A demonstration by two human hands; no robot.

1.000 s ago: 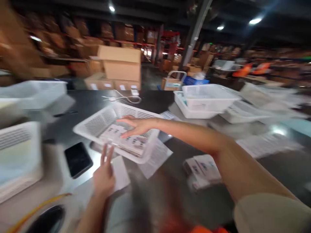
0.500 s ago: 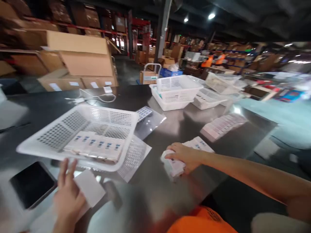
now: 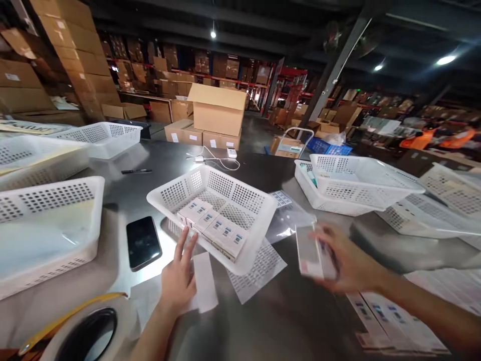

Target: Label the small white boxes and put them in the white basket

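A white perforated basket (image 3: 240, 193) stands tilted on the steel table (image 3: 285, 311), with a row of small white boxes (image 3: 212, 228) inside. My left hand (image 3: 179, 278) rests flat on a white paper slip (image 3: 205, 282), fingers apart, touching the basket's near edge. To the right of the basket, my right hand (image 3: 347, 263) is closed around a small white box (image 3: 310, 250), held above the table and blurred. More of the same boxes (image 3: 383, 321) lie in a row at the lower right.
A black phone (image 3: 143, 241) lies left of the basket. Several white baskets stand around: one at the near left (image 3: 45, 200), others at the right (image 3: 356, 183). A tape roll (image 3: 90, 331) sits at the bottom left. A pen (image 3: 136, 171), a charger cable (image 3: 214, 158) and cardboard boxes (image 3: 218, 113) are further back.
My right hand left the row in the basket, reached to the boxes on the right, picked one up and now carries it towards the basket. My left hand stayed on the slip.
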